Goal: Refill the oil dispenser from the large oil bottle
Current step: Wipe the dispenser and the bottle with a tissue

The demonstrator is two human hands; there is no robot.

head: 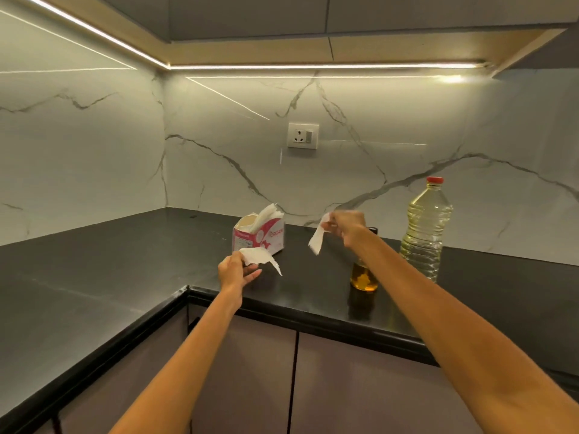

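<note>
a: from the head camera, what are the two hands doing?

b: both reach out over the black counter (94,277). the left hand (233,272) pinches a piece of white tissue (258,256) between thumb and fingers, the other fingers loosely extended under it. the right hand (349,225) is raised higher, fingers curled around a second piece of tissue (318,236) that hangs down from it.

a: are the two pieces joined?

b: no, they sit apart, with bare counter showing between them (the edges look ragged, though it's a bit blurred).

a: and the oil things?

b: the large oil bottle (426,230) stands upright at the right, near the marble wall (376,120), red cap (435,180) on, filled with pale yellow oil. the small oil dispenser (364,277) stands just left of it and closer to the counter edge, with amber oil in its bottom. the right forearm crosses in front of its upper part, so only its dark top peeks out behind the wrist. neither hand touches either one.

a: anything else on the counter?

b: a pink and white tissue box (260,236) behind the left hand, open at the top with white sheets sticking out. a wall socket (303,135) sits above it, and brown cabinet doors (344,386) run below the counter.
</note>
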